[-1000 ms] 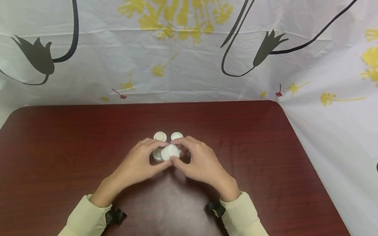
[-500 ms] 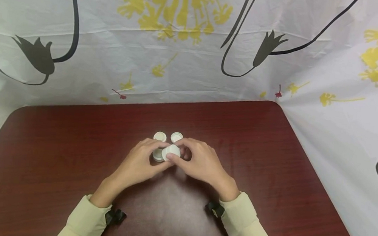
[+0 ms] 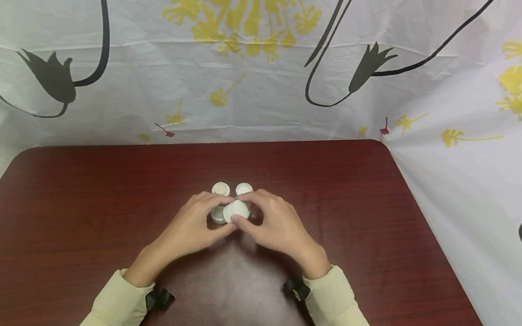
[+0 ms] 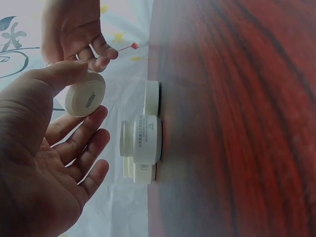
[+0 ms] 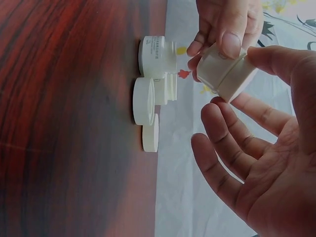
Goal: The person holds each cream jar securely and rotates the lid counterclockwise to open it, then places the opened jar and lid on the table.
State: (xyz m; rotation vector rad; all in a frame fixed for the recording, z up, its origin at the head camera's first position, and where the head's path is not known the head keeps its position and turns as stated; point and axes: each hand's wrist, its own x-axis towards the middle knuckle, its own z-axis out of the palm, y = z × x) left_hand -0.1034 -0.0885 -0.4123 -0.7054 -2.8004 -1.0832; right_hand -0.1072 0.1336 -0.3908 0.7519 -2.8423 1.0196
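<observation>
Between both hands is a small white screw-top jar (image 3: 234,211), held above the table with its lid (image 5: 238,81) on. In the right wrist view, my left hand (image 3: 194,220) grips the jar's body, its thumb along the side. My right hand (image 3: 278,224) pinches the lid's rim between thumb and fingers. The jar's printed base (image 4: 90,95) faces the left wrist camera. Just beyond the hands stand two lidless white jars, one printed jar (image 5: 152,57) in front of another jar (image 5: 171,88). Beside them lie two loose lids, the nearer lid (image 5: 143,101) and the farther lid (image 5: 151,133).
The dark red wooden table (image 3: 94,231) has rounded far corners. A white cloth (image 3: 257,99) with yellow and grey flower prints hangs behind it and along the sides. Dark wrist devices are on both sleeves (image 3: 120,301).
My right thumb and fingers have shifted back and forth slightly on the lid. My left hand has stayed in place, and the jars and lids on the table have not moved.
</observation>
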